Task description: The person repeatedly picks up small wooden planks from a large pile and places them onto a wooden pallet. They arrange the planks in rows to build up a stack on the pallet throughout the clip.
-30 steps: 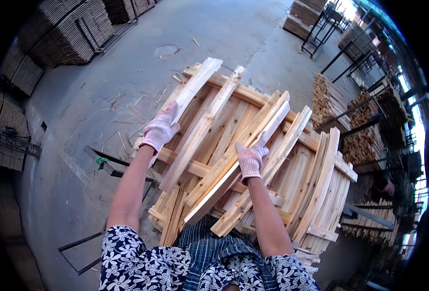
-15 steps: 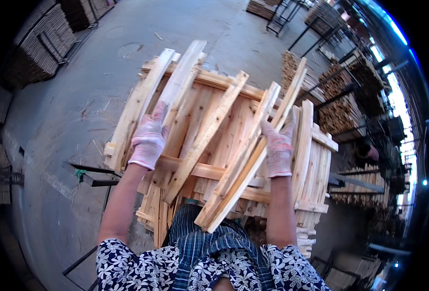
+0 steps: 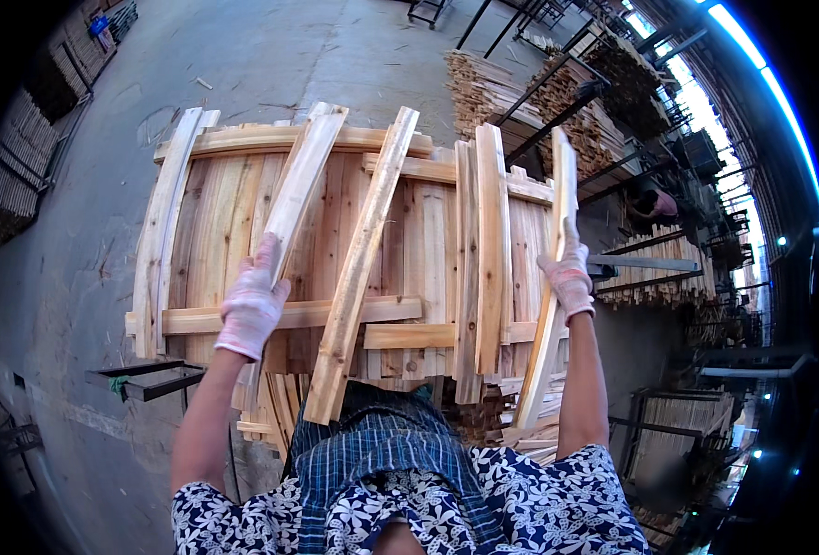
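Note:
Both my hands wear pale, pink-stained gloves. My left hand (image 3: 254, 310) is closed round a long wooden slat (image 3: 306, 185) that slants over a layer of boards (image 3: 220, 222). At the right end my right hand (image 3: 569, 277) grips another slat (image 3: 563, 180), tilted and standing partly off the boards. Between my hands a knotty slat (image 3: 363, 268) lies diagonally, its near end by my apron. Nearer my right hand, several slats (image 3: 490, 250) lie side by side across the boards. More slats (image 3: 155, 259) rest along the left end. Crosspieces (image 3: 197, 320) run beneath the slats.
A black metal frame (image 3: 141, 381) juts out at the left. Stacked lumber (image 3: 488, 97) and metal posts (image 3: 558, 116) stand at the far right, where another person (image 3: 655, 203) is bent low. Further wood stacks (image 3: 7, 171) line the far left. Wood scraps litter the concrete floor (image 3: 271, 55).
My right hand has moved right with one slat, away from those it was bunched with. My left hand's slat has shifted left, widening the gap between my hands. The whole view has shifted.

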Demonstrator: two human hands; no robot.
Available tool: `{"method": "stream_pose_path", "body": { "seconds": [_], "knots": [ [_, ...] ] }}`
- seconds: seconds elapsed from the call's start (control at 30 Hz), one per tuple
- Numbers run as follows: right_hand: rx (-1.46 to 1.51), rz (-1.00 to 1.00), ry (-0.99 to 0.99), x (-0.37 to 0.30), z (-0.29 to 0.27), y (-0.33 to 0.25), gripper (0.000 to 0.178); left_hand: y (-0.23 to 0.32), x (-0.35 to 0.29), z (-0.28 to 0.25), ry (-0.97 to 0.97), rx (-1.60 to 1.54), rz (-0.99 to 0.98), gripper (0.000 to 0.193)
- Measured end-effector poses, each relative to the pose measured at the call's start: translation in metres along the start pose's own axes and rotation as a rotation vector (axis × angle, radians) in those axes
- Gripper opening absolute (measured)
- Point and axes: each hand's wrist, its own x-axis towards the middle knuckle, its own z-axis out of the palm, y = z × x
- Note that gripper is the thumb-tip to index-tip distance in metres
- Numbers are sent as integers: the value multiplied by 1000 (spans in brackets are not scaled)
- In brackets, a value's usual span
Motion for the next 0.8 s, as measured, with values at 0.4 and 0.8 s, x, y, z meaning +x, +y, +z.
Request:
{"method": "stream_pose_path", "body": {
  "seconds": [0.4, 0.8],
  "knots": [
    [77, -59, 79, 4, 107, -10, 53, 169, -45, -22, -103, -942, 208, 83],
    [216, -212, -172, -2, 117, 1, 42, 285, -17, 124, -81, 90, 282, 77]
  ]
}}
